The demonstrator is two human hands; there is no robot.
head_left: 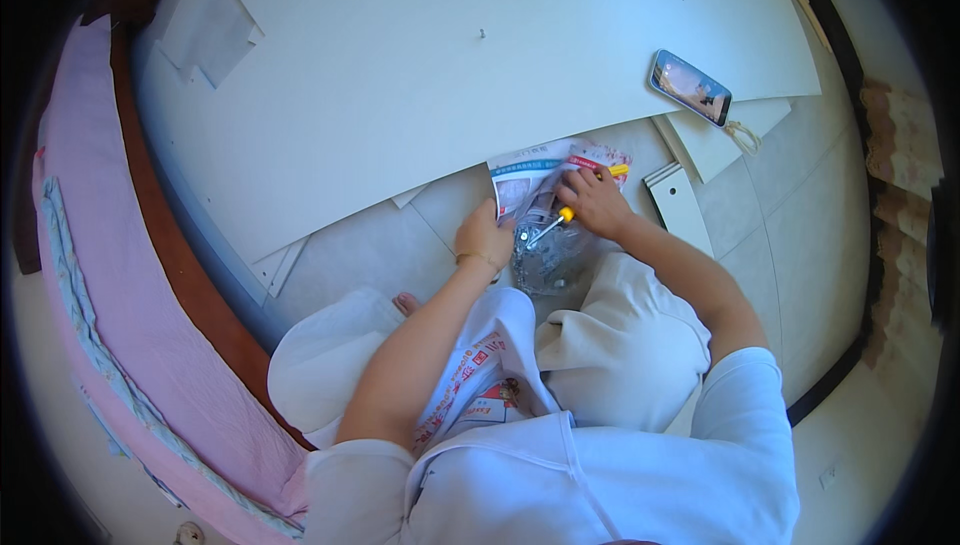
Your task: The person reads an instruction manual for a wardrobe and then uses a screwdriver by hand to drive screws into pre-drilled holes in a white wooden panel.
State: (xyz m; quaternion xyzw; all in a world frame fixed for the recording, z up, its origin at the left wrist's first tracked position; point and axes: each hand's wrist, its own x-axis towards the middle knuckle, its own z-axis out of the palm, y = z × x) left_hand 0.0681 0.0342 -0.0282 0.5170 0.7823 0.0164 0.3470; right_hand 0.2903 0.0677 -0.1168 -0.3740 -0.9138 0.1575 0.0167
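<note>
Screwdriver (pixel 567 214) gripped in right hand (pixel 598 203): keep tip off bag (pixel 552 270) film; left hand (pixel 484 236) pinching leaflet (pixel 513 190) edge.

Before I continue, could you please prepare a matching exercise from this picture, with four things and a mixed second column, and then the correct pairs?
Column one
1. Phone
2. Plastic bag
3. Screwdriver
4. Long cloth

Column two
A. Pink, along the left side of the view
B. Yellow on its handle, at the right hand
C. Screen lit, at the near edge of the white panel
D. Clear, with small parts showing

Pairs: 1-C, 2-D, 3-B, 4-A
</note>
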